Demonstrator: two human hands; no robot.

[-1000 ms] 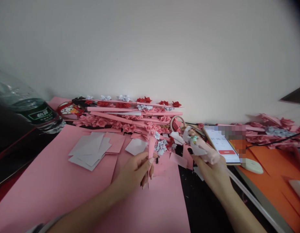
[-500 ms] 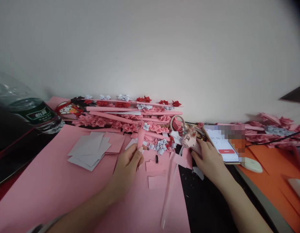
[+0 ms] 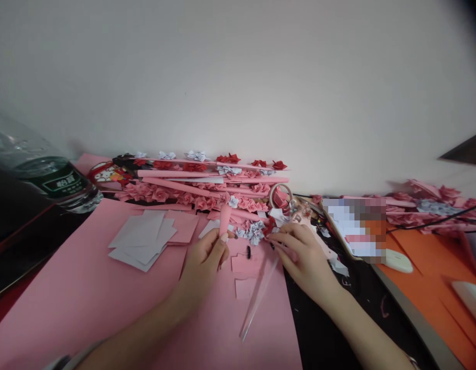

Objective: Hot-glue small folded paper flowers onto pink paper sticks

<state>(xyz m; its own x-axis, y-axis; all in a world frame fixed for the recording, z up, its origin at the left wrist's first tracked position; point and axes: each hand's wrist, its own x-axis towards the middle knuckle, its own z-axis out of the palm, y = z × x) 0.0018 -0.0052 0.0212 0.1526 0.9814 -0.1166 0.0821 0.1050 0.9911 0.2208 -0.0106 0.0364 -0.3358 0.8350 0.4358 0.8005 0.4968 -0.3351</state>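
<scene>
My left hand is closed around the lower end of a rolled pink paper tube, which stands nearly upright. To the right, my right hand is closed on what looks like a pink glue gun, mostly hidden by the fingers. A long clear glue stick slants from it down to the left, over the pink sheet. Small pink paper pieces and a small black item lie between my hands. White folded paper flowers are just behind them.
Stacked white paper squares lie on the large pink sheet at left. Behind are pink paper rolls, folded flowers and a tape roll. A bottle leans at left; a phone and white mouse are at right.
My right hand has moved left from beside the phone, and the clear stick has shifted up and left with it. My left hand still holds the paper tube in about the same place.
</scene>
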